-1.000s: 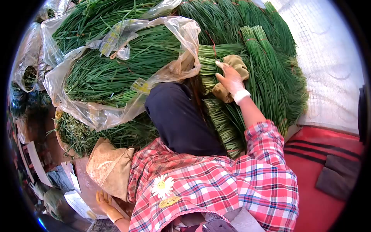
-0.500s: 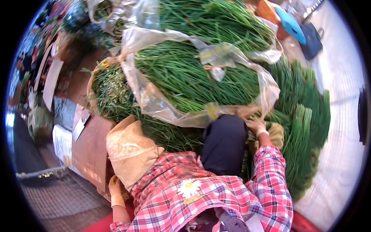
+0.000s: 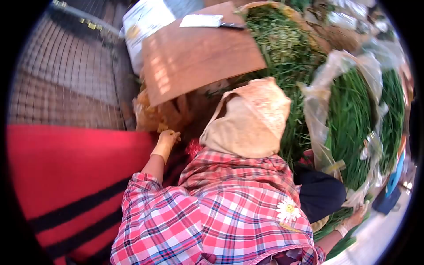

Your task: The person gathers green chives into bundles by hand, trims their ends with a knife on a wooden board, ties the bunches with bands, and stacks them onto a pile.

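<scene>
My left hand (image 3: pixel 167 140), with a pale yellow covering on hand and wrist, is closed beside a crumpled orange-brown plastic bag (image 3: pixel 148 110). A small yellowish bit shows at its fingertips, too small to name. At the lower right my right hand (image 3: pixel 354 217), with a pale band at the wrist, lies with fingers stretched out on long green leaves (image 3: pixel 340 223). Its fingertips are by the edge of a clear plastic bag (image 3: pixel 318 115) full of long green leaves (image 3: pixel 351 128). A stained tan cloth (image 3: pixel 251 119) covers one of my knees.
A knife (image 3: pixel 207 21) lies on a brown board (image 3: pixel 203 53), its dark handle pointing right. Behind my knee stands a basket (image 3: pixel 318 39) of loose green cuttings (image 3: pixel 282 44). A red cloth with black stripes (image 3: pixel 79 168) spreads at left, below wire mesh (image 3: pixel 66 75).
My view has swung to the left, so the bags of leaves now sit at the right edge. My left hand and the red cloth show more fully. My right hand stays by the bag's edge.
</scene>
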`<state>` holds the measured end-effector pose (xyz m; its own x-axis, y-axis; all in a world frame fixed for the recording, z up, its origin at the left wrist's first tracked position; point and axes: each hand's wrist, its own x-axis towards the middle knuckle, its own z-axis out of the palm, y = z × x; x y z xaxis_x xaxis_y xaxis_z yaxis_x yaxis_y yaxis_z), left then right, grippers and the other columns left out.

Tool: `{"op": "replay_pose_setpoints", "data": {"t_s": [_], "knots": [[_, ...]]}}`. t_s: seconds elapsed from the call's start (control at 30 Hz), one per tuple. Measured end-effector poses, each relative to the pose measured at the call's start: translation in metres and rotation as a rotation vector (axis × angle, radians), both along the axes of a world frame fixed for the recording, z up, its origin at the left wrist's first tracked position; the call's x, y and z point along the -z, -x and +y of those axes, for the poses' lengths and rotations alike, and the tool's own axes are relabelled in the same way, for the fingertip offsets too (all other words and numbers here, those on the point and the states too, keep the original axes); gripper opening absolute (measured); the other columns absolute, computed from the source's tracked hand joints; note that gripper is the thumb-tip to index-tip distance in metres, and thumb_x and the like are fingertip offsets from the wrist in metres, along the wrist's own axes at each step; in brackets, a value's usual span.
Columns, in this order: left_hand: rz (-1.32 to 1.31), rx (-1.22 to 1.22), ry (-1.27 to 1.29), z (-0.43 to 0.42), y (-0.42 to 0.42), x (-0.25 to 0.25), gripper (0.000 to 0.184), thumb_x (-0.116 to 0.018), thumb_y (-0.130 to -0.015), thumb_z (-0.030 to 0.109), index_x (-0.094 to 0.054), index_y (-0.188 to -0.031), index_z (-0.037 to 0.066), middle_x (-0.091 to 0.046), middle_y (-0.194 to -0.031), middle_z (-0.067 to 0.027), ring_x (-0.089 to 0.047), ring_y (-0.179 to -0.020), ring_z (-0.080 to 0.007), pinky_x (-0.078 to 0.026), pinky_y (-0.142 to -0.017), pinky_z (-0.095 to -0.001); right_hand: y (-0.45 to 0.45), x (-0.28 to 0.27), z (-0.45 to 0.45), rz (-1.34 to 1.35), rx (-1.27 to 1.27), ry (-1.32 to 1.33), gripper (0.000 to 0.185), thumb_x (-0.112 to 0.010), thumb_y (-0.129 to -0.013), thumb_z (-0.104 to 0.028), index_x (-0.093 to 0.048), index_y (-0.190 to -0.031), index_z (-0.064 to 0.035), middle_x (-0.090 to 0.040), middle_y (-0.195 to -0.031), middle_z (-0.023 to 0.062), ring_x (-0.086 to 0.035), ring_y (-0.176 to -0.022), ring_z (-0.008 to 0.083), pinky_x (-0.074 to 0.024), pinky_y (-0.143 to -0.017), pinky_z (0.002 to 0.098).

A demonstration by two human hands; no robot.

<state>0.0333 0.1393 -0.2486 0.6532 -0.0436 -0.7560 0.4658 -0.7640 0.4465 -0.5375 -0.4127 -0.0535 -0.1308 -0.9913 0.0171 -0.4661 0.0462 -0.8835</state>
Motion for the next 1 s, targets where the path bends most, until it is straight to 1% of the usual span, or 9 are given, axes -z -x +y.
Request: {"op": "replay_pose_setpoints", "data": {"t_s": [0.1, 0.17, 0.33, 0.5, 0.57, 0.67, 0.77, 0.83, 1.0], "knots": [[0.02, -0.18, -0.036, 0.033, 0.021, 0.0, 0.019, -0.063, -0.081, 0.02, -0.065, -0.076, 0.002, -0.065, -0.069, -0.0068, -0.058, -0.057, -0.015, -0.046, -0.055, -0.0272, -0.131, -0.049, 0.014, 0.096, -0.192, 0.109, 0.038, -0.045, -0.095, -0.02, -0.048, -0.126, 0.0008, -0.054, -0.118, 0.0091, -0.056, -0.099, 0.0195, -0.0452, -0.087, 0.0302], [0.017, -0.231, -0.062, 0.053, 0.036, 0.008, 0.018, -0.063, -0.081, 0.02, -0.065, -0.078, 0.003, -0.065, -0.071, -0.0059, -0.057, -0.056, -0.0142, -0.046, -0.053, -0.0276, -0.158, -0.04, -0.009, 0.352, -0.436, 0.199, 0.037, -0.048, -0.094, -0.02, -0.051, -0.124, 0.0006, -0.054, -0.121, 0.009, -0.056, -0.099, 0.0174, -0.0468, -0.084, 0.0288], [0.224, -0.31, -0.035, 0.052, 0.043, -0.002, 0.019, -0.067, -0.079, 0.022, -0.064, -0.078, 0.003, -0.064, -0.071, -0.0049, -0.055, -0.056, -0.0122, -0.045, -0.052, -0.0279, -0.274, -0.027, 0.028, 0.218, -0.628, 0.038, 0.033, -0.049, -0.094, -0.015, -0.052, -0.123, -0.0012, -0.058, -0.115, 0.0085, -0.058, -0.096, 0.0154, -0.0473, -0.088, 0.0286], [0.193, -0.072, 0.099, 0.028, 0.053, 0.012, 0.025, -0.075, -0.071, 0.015, -0.066, -0.088, -0.001, -0.064, -0.07, -0.0057, -0.057, -0.057, -0.0128, -0.047, -0.054, -0.0285, -0.288, -0.001, 0.032, 0.29, -0.783, -0.09, 0.036, -0.049, -0.094, -0.019, -0.05, -0.125, -0.0006, -0.055, -0.119, 0.0077, -0.057, -0.097, 0.0153, -0.0461, -0.089, 0.0282], [0.21, 0.018, 0.093, 0.026, 0.052, 0.011, 0.025, -0.075, -0.07, 0.014, -0.066, -0.088, -0.001, -0.064, -0.068, -0.007, -0.058, -0.057, -0.014, -0.048, -0.055, -0.0288, -0.295, 0.002, 0.041, 0.213, -0.768, -0.095, 0.031, -0.049, -0.094, -0.012, -0.054, -0.122, -0.0012, -0.062, -0.102, 0.0068, -0.059, -0.089, 0.0132, -0.049, -0.082, 0.0272], [0.354, -0.038, 0.05, 0.021, 0.052, 0.011, 0.021, -0.073, -0.073, 0.014, -0.066, -0.087, 0.0, -0.063, -0.066, -0.0076, -0.059, -0.056, -0.0137, -0.048, -0.054, -0.0287, -0.29, 0.014, 0.038, 0.213, -0.767, -0.129, 0.03, -0.049, -0.093, -0.012, -0.054, -0.122, -0.0012, -0.062, -0.099, 0.0067, -0.059, -0.088, 0.0126, -0.0491, -0.081, 0.0268], [0.236, 0.006, -0.076, 0.022, 0.047, 0.0, 0.013, -0.068, -0.077, 0.011, -0.066, -0.085, 0.001, -0.063, -0.066, -0.0077, -0.06, -0.056, -0.0133, -0.048, -0.052, -0.0271, -0.293, 0.01, 0.048, 0.235, -0.773, -0.15, 0.031, -0.05, -0.093, -0.012, -0.054, -0.121, -0.0008, -0.062, -0.1, 0.0069, -0.059, -0.087, 0.0125, -0.049, -0.08, 0.0262], [-0.006, -0.292, 0.092, 0.015, 0.023, -0.007, 0.009, -0.063, -0.08, 0.009, -0.066, -0.084, 0.002, -0.063, -0.066, -0.0069, -0.06, -0.056, -0.0115, -0.048, -0.05, -0.0243, -0.297, 0.011, 0.051, 0.24, -0.746, -0.137, 0.031, -0.051, -0.093, -0.013, -0.055, -0.121, -0.0007, -0.063, -0.098, 0.0067, -0.059, -0.085, 0.0126, -0.0488, -0.079, 0.0259], [-0.521, -0.282, 0.438, -0.079, -0.11, -0.11, 0.008, -0.062, -0.081, 0.009, -0.067, -0.086, 0.004, -0.062, -0.067, -0.0033, -0.056, -0.054, -0.0076, -0.044, -0.048, -0.0204, -0.297, 0.013, 0.055, 0.069, -0.68, -0.232, 0.031, -0.055, -0.09, -0.015, -0.057, -0.118, -0.0015, -0.064, -0.092, 0.0043, -0.059, -0.08, 0.011, -0.0466, -0.076, 0.0242]]}}
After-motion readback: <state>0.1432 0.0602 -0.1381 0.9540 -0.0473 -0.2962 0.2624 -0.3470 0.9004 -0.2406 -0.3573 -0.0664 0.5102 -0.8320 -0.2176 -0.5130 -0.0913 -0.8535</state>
